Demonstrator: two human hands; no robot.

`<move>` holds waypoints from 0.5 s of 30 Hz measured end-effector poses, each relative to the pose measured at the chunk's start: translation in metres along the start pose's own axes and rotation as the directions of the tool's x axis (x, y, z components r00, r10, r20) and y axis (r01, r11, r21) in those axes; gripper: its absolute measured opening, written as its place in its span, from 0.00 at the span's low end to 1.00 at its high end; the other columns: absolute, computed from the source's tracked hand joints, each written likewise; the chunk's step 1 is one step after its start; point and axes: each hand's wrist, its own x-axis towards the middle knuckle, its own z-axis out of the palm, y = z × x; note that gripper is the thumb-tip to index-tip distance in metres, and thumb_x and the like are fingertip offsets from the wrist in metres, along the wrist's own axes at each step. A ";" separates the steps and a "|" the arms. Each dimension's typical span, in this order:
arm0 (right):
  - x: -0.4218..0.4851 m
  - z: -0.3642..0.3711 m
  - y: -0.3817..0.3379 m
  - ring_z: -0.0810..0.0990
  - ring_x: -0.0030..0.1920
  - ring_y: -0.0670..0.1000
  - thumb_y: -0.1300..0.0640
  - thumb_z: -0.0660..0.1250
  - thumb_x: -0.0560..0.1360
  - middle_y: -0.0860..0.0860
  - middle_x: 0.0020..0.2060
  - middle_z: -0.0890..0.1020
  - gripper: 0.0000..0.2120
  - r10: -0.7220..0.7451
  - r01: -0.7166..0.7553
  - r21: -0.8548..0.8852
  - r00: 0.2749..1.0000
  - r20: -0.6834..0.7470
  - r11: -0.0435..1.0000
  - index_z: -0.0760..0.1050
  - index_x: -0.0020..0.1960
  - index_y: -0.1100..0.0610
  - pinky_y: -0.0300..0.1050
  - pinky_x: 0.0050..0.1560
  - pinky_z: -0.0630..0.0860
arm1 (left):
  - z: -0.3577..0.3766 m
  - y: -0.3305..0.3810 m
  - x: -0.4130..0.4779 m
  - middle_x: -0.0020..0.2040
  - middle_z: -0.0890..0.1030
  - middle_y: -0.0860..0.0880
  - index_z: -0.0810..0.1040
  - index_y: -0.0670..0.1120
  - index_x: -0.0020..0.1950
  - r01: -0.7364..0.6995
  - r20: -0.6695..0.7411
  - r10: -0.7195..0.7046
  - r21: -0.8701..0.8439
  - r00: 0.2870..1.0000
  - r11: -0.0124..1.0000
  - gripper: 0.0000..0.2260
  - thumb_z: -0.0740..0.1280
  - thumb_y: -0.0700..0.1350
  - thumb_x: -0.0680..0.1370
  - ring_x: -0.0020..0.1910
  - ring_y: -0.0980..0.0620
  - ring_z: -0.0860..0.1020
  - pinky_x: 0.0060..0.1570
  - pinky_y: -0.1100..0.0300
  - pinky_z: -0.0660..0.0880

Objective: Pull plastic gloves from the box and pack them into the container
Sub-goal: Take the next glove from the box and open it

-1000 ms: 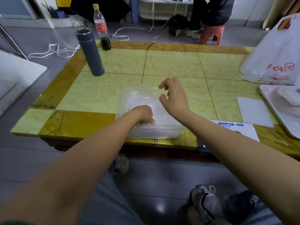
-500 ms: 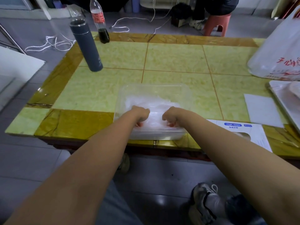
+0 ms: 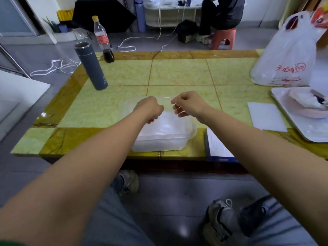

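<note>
A clear plastic container [image 3: 159, 144] stands at the near edge of the table, with a white pile of plastic gloves [image 3: 170, 126] inside. My left hand [image 3: 149, 108] hovers over its far left part, fingers curled into a fist and pointing down at the pile. My right hand [image 3: 190, 103] is level with it over the far right part, fingers curled too. Thin clear film glints across the right fingers, and it looks like a plastic glove pinched there. The white and blue glove box [image 3: 218, 146] lies flat just right of the container, partly under my right forearm.
A grey flask [image 3: 91, 65] and a cola bottle [image 3: 103, 39] stand at the far left. At the right are a white shopping bag [image 3: 285, 55], a white tray [image 3: 301, 125] holding a bundle, and a paper sheet [image 3: 266, 116]. A person sits on a stool beyond the table.
Both hands were pressed down into the near part of the container half a second ago. They have since lifted and moved toward its far side, staying curled.
</note>
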 end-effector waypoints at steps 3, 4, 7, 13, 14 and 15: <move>-0.018 -0.038 0.017 0.77 0.32 0.51 0.65 0.59 0.78 0.55 0.35 0.79 0.10 0.005 -0.014 -0.062 0.990 -0.139 0.998 0.78 0.43 0.61 0.41 0.33 0.76 | 0.013 0.040 -0.016 0.43 0.84 0.42 0.82 0.38 0.49 -0.166 -0.067 0.162 -0.058 0.984 0.984 0.13 0.61 0.44 0.76 0.39 0.43 0.82 0.44 0.51 0.80; -0.022 -0.051 0.028 0.77 0.31 0.51 0.65 0.61 0.78 0.56 0.34 0.80 0.10 0.034 -0.050 -0.083 0.982 -0.187 0.995 0.78 0.42 0.60 0.41 0.32 0.75 | 0.021 0.054 -0.022 0.43 0.84 0.41 0.82 0.38 0.48 -0.216 -0.066 0.211 -0.088 0.975 0.972 0.13 0.61 0.44 0.75 0.37 0.44 0.81 0.44 0.51 0.80; -0.037 -0.086 0.068 0.78 0.33 0.54 0.62 0.65 0.76 0.61 0.37 0.83 0.08 0.155 -0.228 -0.242 0.946 -0.286 0.943 0.80 0.44 0.66 0.46 0.37 0.78 | 0.054 0.094 -0.042 0.43 0.84 0.39 0.83 0.37 0.48 -0.336 0.006 0.341 -0.163 0.940 0.928 0.13 0.62 0.44 0.76 0.33 0.46 0.77 0.39 0.53 0.79; -0.067 -0.117 0.119 0.79 0.50 0.61 0.54 0.63 0.78 0.61 0.53 0.81 0.12 0.232 -0.406 -0.669 0.912 -0.337 0.623 0.76 0.51 0.63 0.44 0.44 0.70 | 0.127 0.123 -0.057 0.42 0.82 0.38 0.75 0.41 0.43 -0.295 0.319 0.336 -0.172 0.886 0.940 0.07 0.60 0.41 0.77 0.35 0.43 0.78 0.41 0.54 0.78; -0.070 -0.116 0.123 0.78 0.55 0.61 0.52 0.63 0.78 0.61 0.56 0.80 0.14 0.231 -0.407 -0.692 0.913 -0.337 0.596 0.75 0.55 0.63 0.45 0.46 0.69 | 0.137 0.119 -0.055 0.41 0.81 0.37 0.74 0.41 0.40 -0.269 0.341 0.306 -0.154 0.889 0.951 0.07 0.60 0.40 0.77 0.36 0.42 0.78 0.41 0.53 0.78; -0.072 -0.114 0.125 0.78 0.57 0.61 0.50 0.63 0.78 0.60 0.57 0.79 0.17 0.238 -0.408 -0.701 0.912 -0.333 0.585 0.75 0.57 0.63 0.45 0.48 0.70 | 0.145 0.114 -0.054 0.40 0.80 0.36 0.74 0.40 0.39 -0.243 0.351 0.277 -0.139 0.894 0.960 0.08 0.60 0.40 0.77 0.36 0.42 0.77 0.40 0.53 0.77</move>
